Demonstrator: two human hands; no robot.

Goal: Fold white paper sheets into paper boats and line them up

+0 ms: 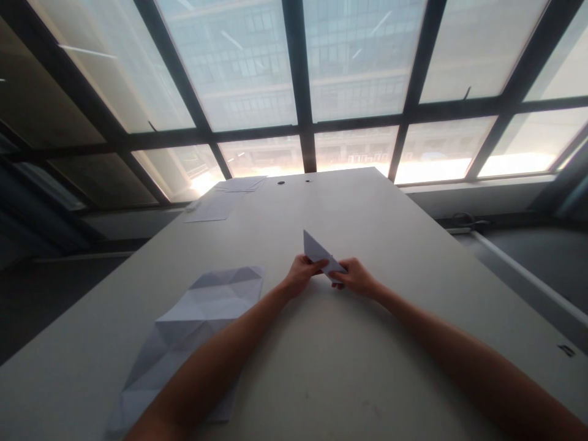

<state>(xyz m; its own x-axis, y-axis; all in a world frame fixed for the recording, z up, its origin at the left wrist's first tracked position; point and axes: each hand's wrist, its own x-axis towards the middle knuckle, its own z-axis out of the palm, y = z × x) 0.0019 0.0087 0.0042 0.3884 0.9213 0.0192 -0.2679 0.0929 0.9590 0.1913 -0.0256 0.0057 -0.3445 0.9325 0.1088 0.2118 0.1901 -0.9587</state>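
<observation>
Both of my hands hold one small piece of folded white paper (316, 247) above the middle of the table. Its upper left end comes to a sharp point. My left hand (303, 271) pinches it from the left, thumb across its face. From the other side my right hand (353, 275) grips the lower right end between thumb and fingers. Fingers behind the paper are partly hidden. A larger creased sheet of paper (206, 301) lies unfolded on the table, partly under my left forearm in this view.
The long white table (358, 214) stretches toward a wall of dark-framed windows (358, 55). Several flat white sheets (215, 207) lie at its far left. Two small dark holes sit near the far edge. A small dark object (566, 350) is near the right edge.
</observation>
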